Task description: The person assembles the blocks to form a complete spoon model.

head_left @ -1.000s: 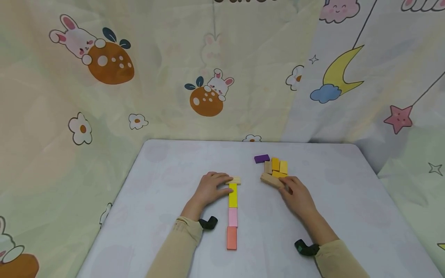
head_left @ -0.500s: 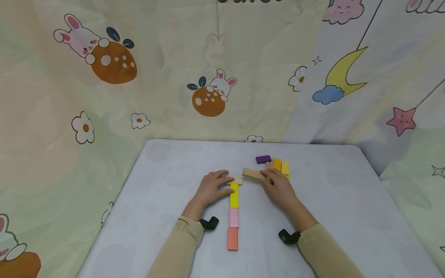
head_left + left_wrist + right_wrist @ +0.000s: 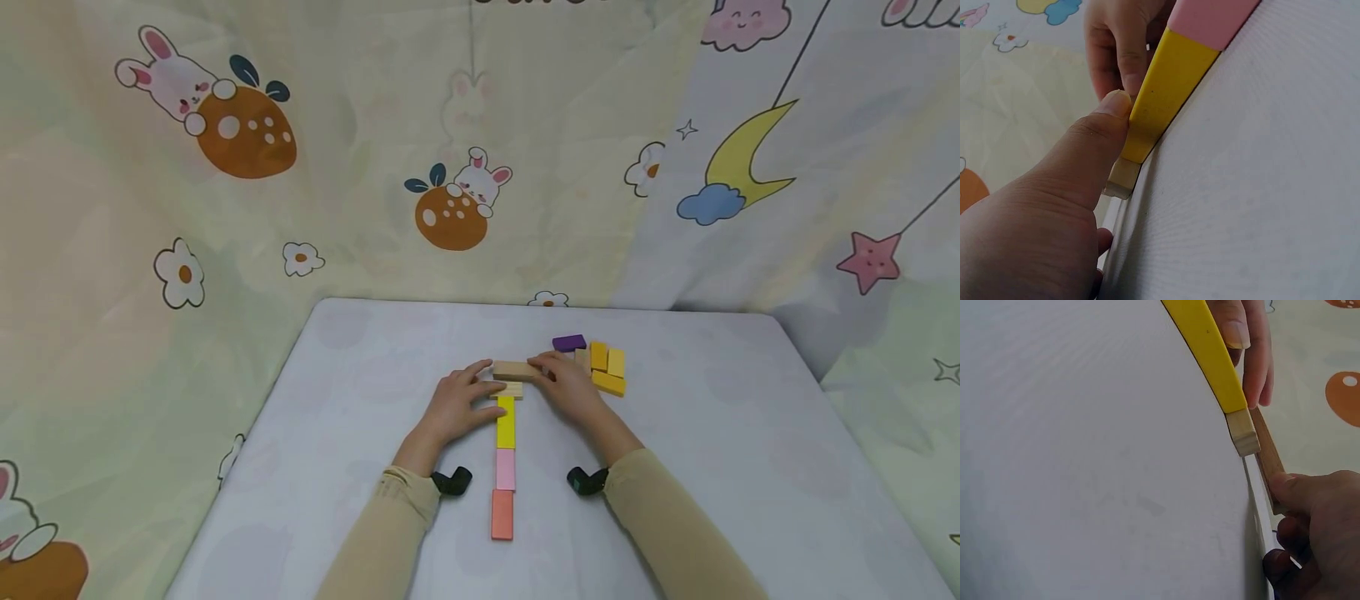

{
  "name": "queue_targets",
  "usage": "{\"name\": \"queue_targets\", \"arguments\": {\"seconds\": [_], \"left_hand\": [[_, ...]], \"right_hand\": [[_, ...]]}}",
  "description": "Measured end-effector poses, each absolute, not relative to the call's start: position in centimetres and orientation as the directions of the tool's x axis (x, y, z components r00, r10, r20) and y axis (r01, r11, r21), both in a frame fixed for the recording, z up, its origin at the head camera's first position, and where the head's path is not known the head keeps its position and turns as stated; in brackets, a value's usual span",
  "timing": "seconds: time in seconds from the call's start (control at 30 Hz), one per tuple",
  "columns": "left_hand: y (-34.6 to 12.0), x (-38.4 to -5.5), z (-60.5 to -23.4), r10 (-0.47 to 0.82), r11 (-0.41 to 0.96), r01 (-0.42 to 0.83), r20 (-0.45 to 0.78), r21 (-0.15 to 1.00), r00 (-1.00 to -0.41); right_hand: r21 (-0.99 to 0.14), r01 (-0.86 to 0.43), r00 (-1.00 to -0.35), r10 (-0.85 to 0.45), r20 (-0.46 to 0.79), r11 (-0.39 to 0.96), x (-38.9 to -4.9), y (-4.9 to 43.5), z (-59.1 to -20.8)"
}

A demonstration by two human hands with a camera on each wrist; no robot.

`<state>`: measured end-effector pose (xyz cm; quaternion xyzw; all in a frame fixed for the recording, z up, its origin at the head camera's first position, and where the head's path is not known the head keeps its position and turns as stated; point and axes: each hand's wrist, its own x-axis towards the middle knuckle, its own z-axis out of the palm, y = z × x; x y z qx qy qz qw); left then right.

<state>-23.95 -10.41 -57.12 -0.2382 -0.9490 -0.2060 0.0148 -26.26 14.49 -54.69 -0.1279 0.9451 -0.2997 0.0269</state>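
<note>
- So the plain wooden block [image 3: 513,371] is the piece in play: it's near the far end of the bench [image 3: 712,417], just past the top of a row of coloured blocks.
- Right hand [image 3: 573,392] pinches it by its right end between thumb and fingers. The block reaches out leftward from that grip.
- Its long axis runs side to side, pretty much square to the row and about in line with the pale wooden piece [image 3: 512,391] right in front of it. Can't tell if those two touch, or if the block is flat down.
- Left hand [image 3: 457,408] has thumb and fingers spread, not wrapped round anything. A finger is at the pale piece's left end, thumb at the side of the yellow block [image 3: 506,429]. One fingertip sits just beside the held block's left end, but the right hand's the one with the grip.
- Coming back toward the person: yellow, then the pink block [image 3: 506,469], then the salmon block [image 3: 502,515], end to end.
- Off past the right hand there's a little cluster: purple block [image 3: 569,342], another wooden block [image 3: 582,358], three yellow-orange blocks [image 3: 608,383].
- Behind it all, a cartoon bunny backdrop [image 3: 352,125].
</note>
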Motion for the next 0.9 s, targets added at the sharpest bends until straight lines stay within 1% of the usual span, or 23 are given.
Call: {"name": "queue_targets", "arguments": {"seconds": [0.13, 0.33, 0.47, 0.63, 0.9], "left_hand": [[-10.4, -23.9, -57.0, 0.448, 0.8, 0.463, 0.133, 0.382, -0.884], [-10.4, -23.9, -57.0, 0.452, 0.791, 0.466, 0.135, 0.396, -0.882], [-10.5, -24.0, -57.2, 0.45, 0.798, 0.462, 0.127, 0.385, -0.884], [-10.4, -24.0, -57.2, 0.454, 0.801, 0.468, 0.131, 0.374, -0.881], [-10.4, -24.0, -57.1, 0.457, 0.798, 0.473, 0.137, 0.373, -0.879]], "right_hand": [[-0.585, -0.222, -0.964, -0.265, 0.012, 0.78, -26.6, 13.9, -54.8], [-0.59, -0.286, -0.947, -0.315, 0.055, 0.755, -26.8, 13.5, -55.2], [-0.592, -0.308, -0.941, -0.332, 0.072, 0.745, -26.7, 13.4, -55.5], [-0.583, -0.305, -0.942, -0.327, 0.071, 0.753, -26.6, 13.5, -56.0], [-0.6, -0.303, -0.945, -0.315, 0.089, 0.74, -26.5, 13.7, -56.3]]}}
